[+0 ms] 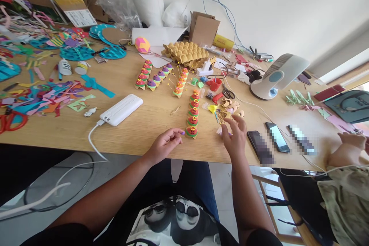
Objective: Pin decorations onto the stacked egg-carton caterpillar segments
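In front of me lies an egg-carton strip (193,112), its humps covered in red and green and topped with yellow rings. My left hand (165,144) is beside its near end, fingers curled together, with a small purple piece (182,133) at the fingertips. To the right of the strip, my right hand (235,134) hovers with fingers bent and apart, nothing visible between them. A small bag with something purple (220,131) lies by its thumb. Torn carton scraps (230,107) are just beyond that hand. Thin sticks (175,110) rest left of the strip.
More decorated strips (155,77) stand farther back, near an egg tray (186,52). A white power bank (121,110) and paper scraps (49,100) lie left. Scissors (228,93), phones (277,137) and a fan (276,77) are right. Another person's hand (347,148) rests at far right.
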The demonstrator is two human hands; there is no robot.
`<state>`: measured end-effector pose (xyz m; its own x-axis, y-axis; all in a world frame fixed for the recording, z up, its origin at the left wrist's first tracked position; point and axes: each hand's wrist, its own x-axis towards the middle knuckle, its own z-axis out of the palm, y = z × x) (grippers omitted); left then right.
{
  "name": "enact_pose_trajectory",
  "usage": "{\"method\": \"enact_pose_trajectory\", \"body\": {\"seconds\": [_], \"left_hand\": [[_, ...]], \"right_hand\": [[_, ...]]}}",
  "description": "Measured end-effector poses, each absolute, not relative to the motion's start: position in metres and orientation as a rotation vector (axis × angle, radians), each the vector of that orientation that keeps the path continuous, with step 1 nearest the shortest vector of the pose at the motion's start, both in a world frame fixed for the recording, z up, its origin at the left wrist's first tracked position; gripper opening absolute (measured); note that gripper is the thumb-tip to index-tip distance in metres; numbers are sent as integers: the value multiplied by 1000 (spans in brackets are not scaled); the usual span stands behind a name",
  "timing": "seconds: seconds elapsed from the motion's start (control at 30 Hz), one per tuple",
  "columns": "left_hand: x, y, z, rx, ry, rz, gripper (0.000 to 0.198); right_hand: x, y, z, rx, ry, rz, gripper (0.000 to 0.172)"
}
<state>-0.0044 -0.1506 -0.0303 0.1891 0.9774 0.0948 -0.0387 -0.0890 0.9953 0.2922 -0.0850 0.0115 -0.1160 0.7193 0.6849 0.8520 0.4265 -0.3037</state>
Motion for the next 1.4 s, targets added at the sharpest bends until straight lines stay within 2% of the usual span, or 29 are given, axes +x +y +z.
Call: {"method": "enact_pose_trajectory", "body": {"seconds": [0.17, 0.3, 0.47, 0.6, 0.7, 0.83, 1.1, 1.4], "left_hand": [[-1, -146, -28, 1230, 1077, 1231, 35], [-6, -122, -16, 1113, 1082, 1335, 46], [-9, -66, 7, 1131, 1039, 1367, 67], [-4, -32, 13, 1082, 1052, 1282, 75], [-3, -22, 9, 1056, 1031, 1266, 76], [-7, -22, 4, 1019, 953, 1237, 80], [-6, -30, 8, 949, 853, 1134, 83], [-7, -31, 10, 996, 846, 1068, 87]], "right_hand": [[240, -60, 48, -1074, -1626, 136, 20], [202, -23, 45, -991, -1537, 336, 26], [190, 5, 9, -959, -1584, 164, 25], [198, 3, -6, -963, -1740, 52, 22], [201, 1, -4, -975, -1888, 40, 30], [197, 4, -1, -957, -1992, 92, 30], [194, 3, -2, -897, -1947, 82, 12], [193, 5, -1, -903, -1919, 230, 7]]}}
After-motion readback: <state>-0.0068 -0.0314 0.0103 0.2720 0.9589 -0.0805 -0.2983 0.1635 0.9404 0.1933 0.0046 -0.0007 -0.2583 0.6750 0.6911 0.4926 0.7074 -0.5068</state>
